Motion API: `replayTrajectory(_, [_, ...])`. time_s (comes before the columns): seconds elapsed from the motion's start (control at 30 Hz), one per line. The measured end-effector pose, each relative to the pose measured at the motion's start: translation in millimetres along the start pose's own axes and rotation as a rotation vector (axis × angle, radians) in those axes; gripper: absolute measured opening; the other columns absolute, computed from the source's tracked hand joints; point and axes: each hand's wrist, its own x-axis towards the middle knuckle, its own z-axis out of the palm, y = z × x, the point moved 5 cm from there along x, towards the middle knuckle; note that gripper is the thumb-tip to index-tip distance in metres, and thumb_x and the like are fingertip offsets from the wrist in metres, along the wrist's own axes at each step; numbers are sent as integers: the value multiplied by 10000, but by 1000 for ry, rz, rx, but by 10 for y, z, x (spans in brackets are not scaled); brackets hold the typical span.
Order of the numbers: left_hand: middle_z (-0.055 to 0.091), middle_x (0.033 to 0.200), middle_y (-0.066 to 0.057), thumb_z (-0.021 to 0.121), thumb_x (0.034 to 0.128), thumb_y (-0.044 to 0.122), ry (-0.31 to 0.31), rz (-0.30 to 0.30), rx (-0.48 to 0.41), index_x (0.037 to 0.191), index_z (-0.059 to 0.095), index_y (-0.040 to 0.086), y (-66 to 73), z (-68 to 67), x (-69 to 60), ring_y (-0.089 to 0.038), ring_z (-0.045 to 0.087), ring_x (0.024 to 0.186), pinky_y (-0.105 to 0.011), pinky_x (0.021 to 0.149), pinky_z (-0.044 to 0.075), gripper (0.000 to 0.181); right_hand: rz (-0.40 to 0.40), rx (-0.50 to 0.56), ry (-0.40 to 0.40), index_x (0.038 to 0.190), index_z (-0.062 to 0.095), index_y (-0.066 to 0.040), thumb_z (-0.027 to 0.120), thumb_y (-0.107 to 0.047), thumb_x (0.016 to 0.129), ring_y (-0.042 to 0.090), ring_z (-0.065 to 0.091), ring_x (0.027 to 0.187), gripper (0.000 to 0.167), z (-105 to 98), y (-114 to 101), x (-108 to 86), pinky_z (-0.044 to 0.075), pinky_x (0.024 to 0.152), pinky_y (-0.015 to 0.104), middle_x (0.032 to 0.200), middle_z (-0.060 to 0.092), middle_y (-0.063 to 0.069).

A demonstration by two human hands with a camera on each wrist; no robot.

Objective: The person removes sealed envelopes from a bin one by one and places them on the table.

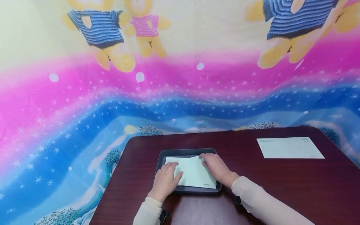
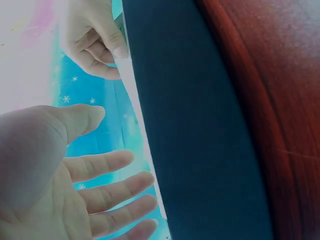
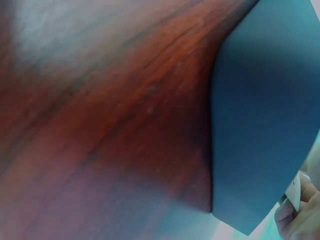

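Observation:
A white envelope with small printed boxes along its upper left lies in a dark grey tray. My left hand rests at the envelope's left side, its fingers extended and the thumb spread; the left wrist view shows nothing held in its palm. At the upper right edge, my right hand pinches the envelope, thumb against curled fingers. In the right wrist view a paper corner shows at the curled fingers. The envelope's top edge looks slightly raised near the right hand.
Another white envelope lies flat at the far right of the dark red wooden table. Behind the table hangs a colourful curtain printed with bears and snowflakes. The tray's wall fills much of the left wrist view.

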Motion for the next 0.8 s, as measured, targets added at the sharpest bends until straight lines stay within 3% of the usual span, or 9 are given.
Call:
replayTrajectory(0.43, [713,1242,-106,704,938,361,39,12,-2,1267,679,101,32,-114,4,-294,677,1137,-481,914,571,420,-6,25,111,1143,722,-119,670,-59,957,206,700,975,202,-175,-140,14,552,911,438,1057,758,31])
replayTrajectory(0.8, [711,1250,-84,683,954,390,59,13,-29,1286,673,122,48,-217,18,-289,668,1155,-491,910,569,427,2,44,135,1156,714,-111,662,-56,962,209,674,959,208,-344,-172,8,537,866,428,1066,748,40])
